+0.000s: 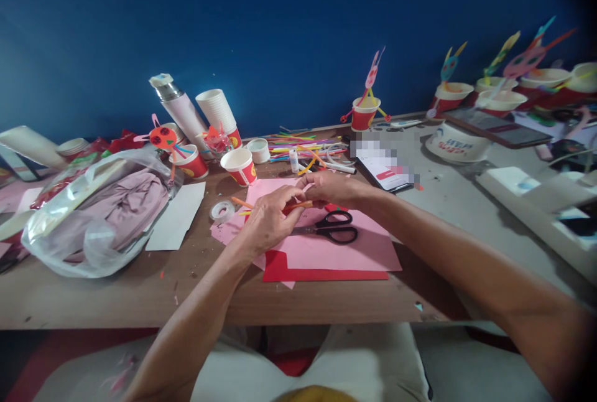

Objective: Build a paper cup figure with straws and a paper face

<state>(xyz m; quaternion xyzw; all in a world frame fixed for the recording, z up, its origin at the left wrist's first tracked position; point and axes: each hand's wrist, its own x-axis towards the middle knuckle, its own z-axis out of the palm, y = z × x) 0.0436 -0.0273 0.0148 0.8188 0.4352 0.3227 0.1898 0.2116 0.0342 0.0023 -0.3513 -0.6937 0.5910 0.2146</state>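
Note:
My left hand (275, 215) is closed around an orange pipe cleaner (301, 205), which sticks out on both sides of the fingers. Close against it, my right hand (329, 188) pinches at the same piece; its fingertips are partly hidden. Both hands are just above a sheet of pink paper (368, 246). Black-handled scissors (342, 228) lie on the sheet with their blades under the hands. Red paper (326, 275) shows beneath the pink sheet. Left of my left hand is a roll of clear tape (222, 211).
Colourful pipe cleaners (303, 147) lie behind the hands, near a paper cup (239, 167) and a phone (385, 168). A plastic bag (97, 228) and a white card (177, 215) lie left. Paper-cup figures (366, 112) stand along the blue wall. A white box (536, 215) sits right.

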